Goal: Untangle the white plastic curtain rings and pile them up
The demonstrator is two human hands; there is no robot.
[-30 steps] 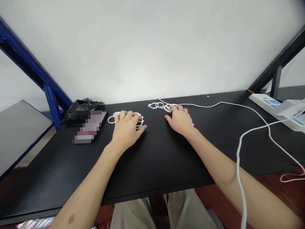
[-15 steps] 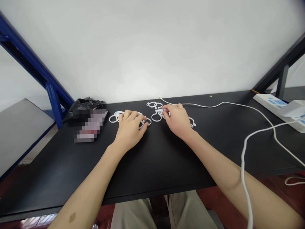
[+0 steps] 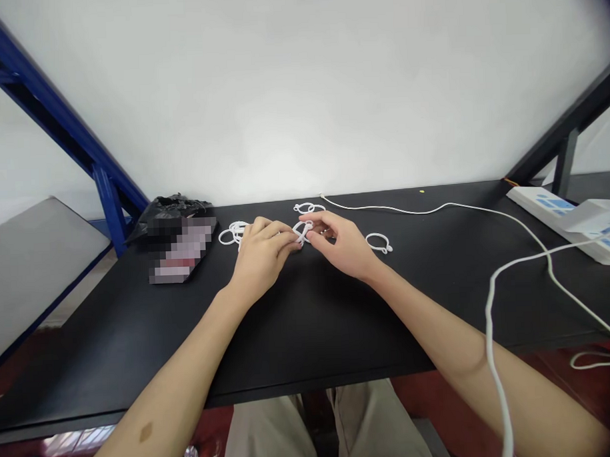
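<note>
White plastic curtain rings with small eyelets are spread along the black table. Between my hands are a few white curtain rings (image 3: 300, 231), partly overlapping. My left hand (image 3: 265, 246) has its thumb and fingers closed on their left side. At their right edge my right hand (image 3: 343, 244) pinches a ring between thumb and index finger. More curtain rings (image 3: 228, 236) lie bunched left of my left hand, partly covered by it. Behind my right hand are two interlocking curtain rings (image 3: 309, 208), and a single curtain ring (image 3: 378, 241) rests to its right.
A pixelated flat object (image 3: 183, 253) and a crumpled black plastic bag (image 3: 169, 210) sit at the left. A white cable (image 3: 449, 205) runs across the back and right of the table (image 3: 309, 335). White-and-blue boxes (image 3: 554, 206) lie far right; blue metal posts (image 3: 56, 124) flank the left.
My right hand has moved left with a ring to meet my left hand, uncovering the single ring at right. My left fingers have closed in on the rings between the hands.
</note>
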